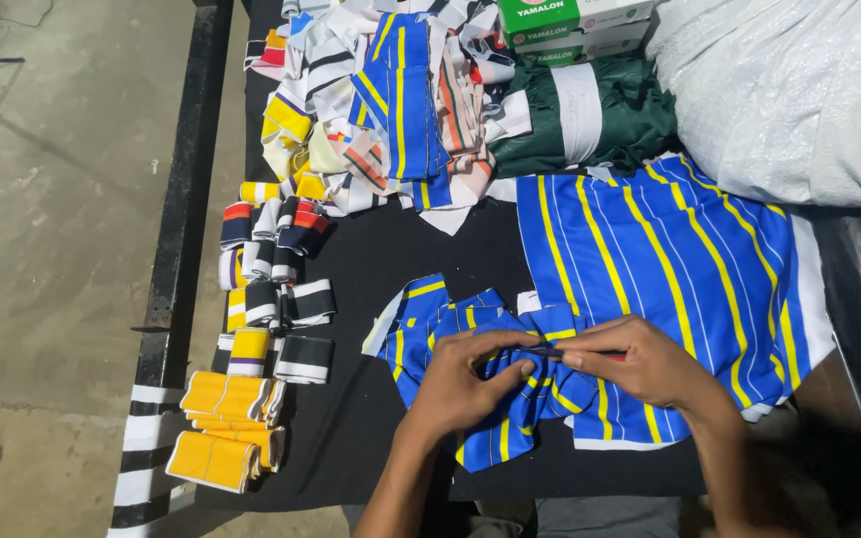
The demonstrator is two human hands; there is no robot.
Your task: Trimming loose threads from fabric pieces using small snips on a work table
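Note:
Both my hands meet over a bunched blue cloth piece with yellow stripes (510, 423) at the near edge of the black table (371, 418). My left hand (465, 384) grips the bunched cloth from the left. Fingers of my right hand (640, 364) pinch a thin dark tool (560, 352) against the cloth, its tip pointing left. More small blue-and-yellow pieces (421, 309) lie just left of my hands. A large blue panel with yellow stripes (650, 249) lies spread flat under and behind my right hand.
Yellow folded rib bands (226, 423) sit at the near left, striped folded bands (271, 269) behind them. A heap of mixed striped scraps (391, 100) lies at the back, beside green fabric (590, 115), boxes (570, 25) and a white plastic sack (799, 90). Concrete floor lies left.

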